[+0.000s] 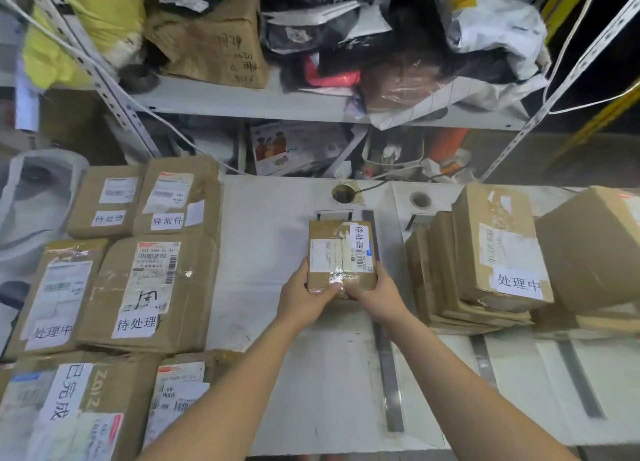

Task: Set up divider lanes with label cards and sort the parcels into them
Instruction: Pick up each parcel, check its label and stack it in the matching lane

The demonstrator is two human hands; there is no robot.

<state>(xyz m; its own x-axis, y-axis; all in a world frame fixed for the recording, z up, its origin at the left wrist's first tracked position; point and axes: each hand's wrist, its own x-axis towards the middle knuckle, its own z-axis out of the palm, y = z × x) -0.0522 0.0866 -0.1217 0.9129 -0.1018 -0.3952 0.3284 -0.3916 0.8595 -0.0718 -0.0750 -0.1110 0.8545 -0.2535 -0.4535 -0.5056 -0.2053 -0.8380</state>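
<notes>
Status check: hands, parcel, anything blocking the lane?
Both hands, left hand and right hand, gripping small parcel. Parcel in the middle lane. Nothing blocking; stacked boxes right.

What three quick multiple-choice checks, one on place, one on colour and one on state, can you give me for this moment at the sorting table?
1. Where is the small parcel with the 待处理 tag?
A. on the upper shelf
B. near the middle of the white table
C. on top of the right-hand stack

2. What colour are the strips lying on the table?
A. grey
B. red
C. yellow

3. How is the small parcel held?
A. by one hand only
B. untouched
C. by both hands at its near end

Answers:
1. B, it sits on the tabletop between the left group of boxes and the right stack.
2. A, the long strips running away from the camera are dull grey.
3. C, the left hand and the right hand each have a grip on a near corner.
</notes>
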